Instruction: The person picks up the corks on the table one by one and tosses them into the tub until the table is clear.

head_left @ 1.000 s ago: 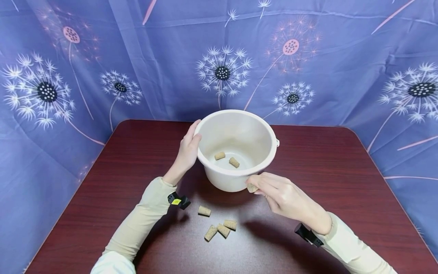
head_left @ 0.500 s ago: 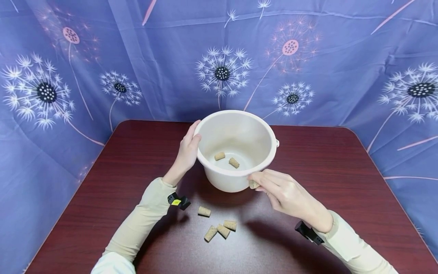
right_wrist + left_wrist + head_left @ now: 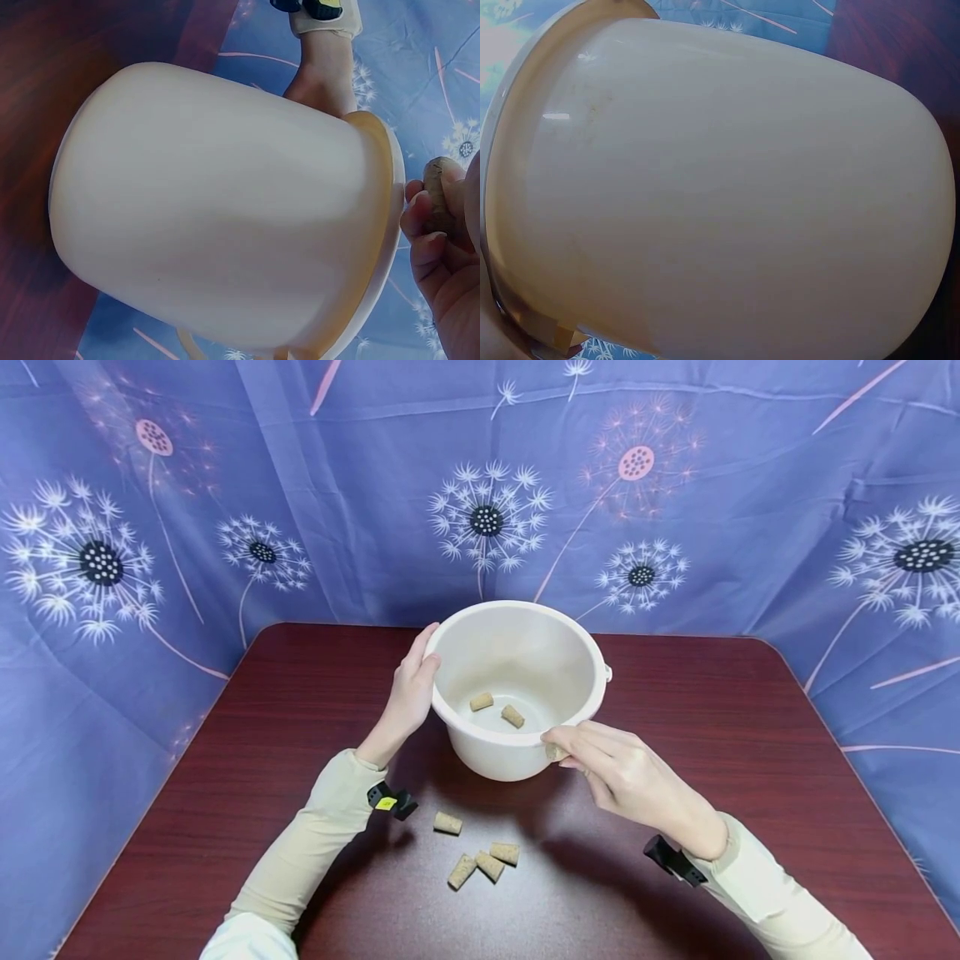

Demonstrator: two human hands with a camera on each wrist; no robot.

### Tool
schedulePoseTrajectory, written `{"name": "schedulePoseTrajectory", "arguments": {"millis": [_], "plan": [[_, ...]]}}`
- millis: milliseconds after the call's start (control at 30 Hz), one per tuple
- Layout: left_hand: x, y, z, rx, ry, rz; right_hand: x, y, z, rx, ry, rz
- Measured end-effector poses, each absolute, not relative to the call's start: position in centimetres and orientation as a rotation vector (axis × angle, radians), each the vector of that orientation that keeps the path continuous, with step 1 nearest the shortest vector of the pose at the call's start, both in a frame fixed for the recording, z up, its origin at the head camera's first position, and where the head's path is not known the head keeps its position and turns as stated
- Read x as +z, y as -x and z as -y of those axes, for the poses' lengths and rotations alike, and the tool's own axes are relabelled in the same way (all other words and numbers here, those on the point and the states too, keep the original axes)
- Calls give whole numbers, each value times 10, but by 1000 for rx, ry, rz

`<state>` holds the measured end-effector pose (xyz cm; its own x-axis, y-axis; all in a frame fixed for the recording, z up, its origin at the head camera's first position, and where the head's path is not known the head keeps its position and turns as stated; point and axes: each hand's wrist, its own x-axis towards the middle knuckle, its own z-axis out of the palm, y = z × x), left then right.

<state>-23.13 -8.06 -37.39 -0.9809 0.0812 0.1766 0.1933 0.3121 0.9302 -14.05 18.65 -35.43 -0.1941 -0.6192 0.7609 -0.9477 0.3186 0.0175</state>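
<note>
A white plastic bucket [image 3: 487, 757] stands on the table, and two corks [image 3: 513, 717] lie on its bottom. My left hand [image 3: 408, 689] grips the bucket's rim on the left side, thumb over the edge. At the front right of the rim, my right hand [image 3: 618, 768] pinches a cork [image 3: 556, 752] between thumb and fingers. In the right wrist view that cork [image 3: 439, 196] shows in the fingers close by the rim. The left wrist view is filled by the bucket's outer wall [image 3: 735, 187].
Several corks [image 3: 490, 866] lie on the dark red wooden table [image 3: 315, 727] in front of the bucket, one of them [image 3: 447, 822] a little apart. A small lug [image 3: 608, 673] sticks out at the rim's right. Behind hangs a blue dandelion-print cloth [image 3: 360, 485].
My right hand has risen slightly along the bucket's front right, bringing the cork up towards the rim. The left hand, the bucket and the other corks have stayed put.
</note>
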Motion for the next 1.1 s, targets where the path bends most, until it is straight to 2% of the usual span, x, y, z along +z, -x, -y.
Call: {"name": "schedulePoseTrajectory", "arguments": {"millis": [1100], "plan": [[-373, 231, 80, -1765, 265, 2470, -343, 141, -186, 601, -1358, 1892]]}}
